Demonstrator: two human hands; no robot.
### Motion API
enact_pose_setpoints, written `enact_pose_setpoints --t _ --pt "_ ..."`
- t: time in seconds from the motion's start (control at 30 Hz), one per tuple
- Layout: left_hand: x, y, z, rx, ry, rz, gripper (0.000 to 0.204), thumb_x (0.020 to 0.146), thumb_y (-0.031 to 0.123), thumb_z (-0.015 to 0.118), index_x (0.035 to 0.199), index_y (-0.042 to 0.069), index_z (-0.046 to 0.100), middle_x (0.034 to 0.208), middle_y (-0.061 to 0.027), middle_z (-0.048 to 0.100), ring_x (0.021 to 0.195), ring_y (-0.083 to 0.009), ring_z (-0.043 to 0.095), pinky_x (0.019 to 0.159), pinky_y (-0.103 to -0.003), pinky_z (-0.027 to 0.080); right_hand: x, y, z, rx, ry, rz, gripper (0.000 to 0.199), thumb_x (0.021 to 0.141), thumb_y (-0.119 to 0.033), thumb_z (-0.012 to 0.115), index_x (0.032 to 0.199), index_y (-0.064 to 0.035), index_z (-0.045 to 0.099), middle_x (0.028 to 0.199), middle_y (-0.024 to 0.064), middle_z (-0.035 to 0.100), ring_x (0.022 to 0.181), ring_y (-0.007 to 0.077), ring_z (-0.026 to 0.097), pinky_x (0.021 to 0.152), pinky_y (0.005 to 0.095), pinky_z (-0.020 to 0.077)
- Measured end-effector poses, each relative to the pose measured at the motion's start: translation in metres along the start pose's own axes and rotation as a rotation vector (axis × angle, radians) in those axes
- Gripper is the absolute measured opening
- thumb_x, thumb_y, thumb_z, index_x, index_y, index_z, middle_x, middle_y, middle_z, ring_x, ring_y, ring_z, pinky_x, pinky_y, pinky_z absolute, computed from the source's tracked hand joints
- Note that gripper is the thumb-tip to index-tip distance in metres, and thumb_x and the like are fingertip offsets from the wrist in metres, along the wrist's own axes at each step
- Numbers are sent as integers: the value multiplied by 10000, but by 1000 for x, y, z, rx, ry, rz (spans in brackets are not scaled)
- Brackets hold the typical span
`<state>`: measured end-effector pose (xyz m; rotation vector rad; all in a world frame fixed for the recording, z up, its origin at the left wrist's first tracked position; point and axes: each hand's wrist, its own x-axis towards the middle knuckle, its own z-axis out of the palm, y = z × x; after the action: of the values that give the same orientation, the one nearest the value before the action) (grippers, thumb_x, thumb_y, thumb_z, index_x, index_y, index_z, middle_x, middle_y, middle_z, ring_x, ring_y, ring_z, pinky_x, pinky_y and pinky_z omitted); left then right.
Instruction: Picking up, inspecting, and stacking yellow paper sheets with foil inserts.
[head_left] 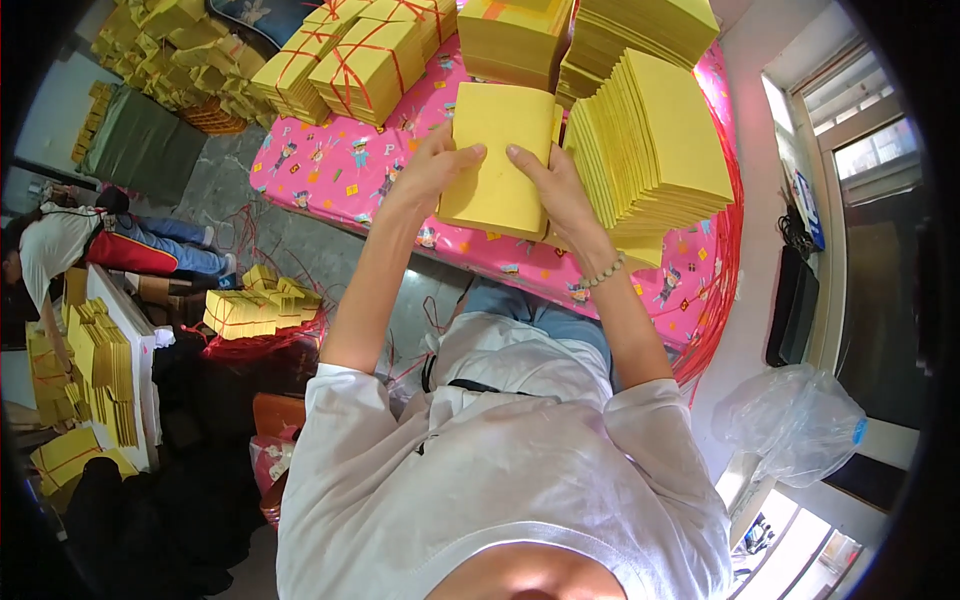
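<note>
Both hands grip a stack of yellow paper above the near edge of the table. My left hand clasps its left side, thumb across the top face. On the opposite side my right hand does the same, its thumb also on the top. The other fingers are mostly hidden behind the stack. Close by on the right, a tall leaning pile of yellow paper fans out in layers. Directly behind stand two more yellow piles, one at the back middle and one at the back right.
Bundles tied with red string sit on the pink patterned tablecloth. Red strings hang along the table's right edge. At left, another person bends over a white table with yellow stacks. More bundles lie low between.
</note>
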<state>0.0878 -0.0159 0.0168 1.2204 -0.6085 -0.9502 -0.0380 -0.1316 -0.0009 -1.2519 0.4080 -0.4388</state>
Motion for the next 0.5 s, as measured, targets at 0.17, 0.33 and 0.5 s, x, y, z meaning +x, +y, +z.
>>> enact_pose_setpoints --t 0.17,0.33,0.5 --pt "0 2 8 -23 40 -64 347 861 57 579 1193 7 492 1089 -91 607 979 -148 585 827 -282 466 -2 2 -2 90 15 40 348 881 -181 613 1138 34 518 1041 97 618 892 139 610 745 260 512" --pt "-3 3 14 1 29 -51 393 873 56 557 1248 12 449 1140 -96 587 1025 -161 569 870 -292 449 -5 1 -1 82 54 -15 342 880 -154 609 1148 36 513 1053 99 618 897 139 609 752 263 511" --pt "-16 2 20 79 25 73 449 890 73 534 1310 13 391 1221 -97 542 1106 -170 525 930 -300 412 -18 2 4 -63 70 -157 379 873 -113 604 1201 22 470 1082 95 606 948 136 589 797 271 492"
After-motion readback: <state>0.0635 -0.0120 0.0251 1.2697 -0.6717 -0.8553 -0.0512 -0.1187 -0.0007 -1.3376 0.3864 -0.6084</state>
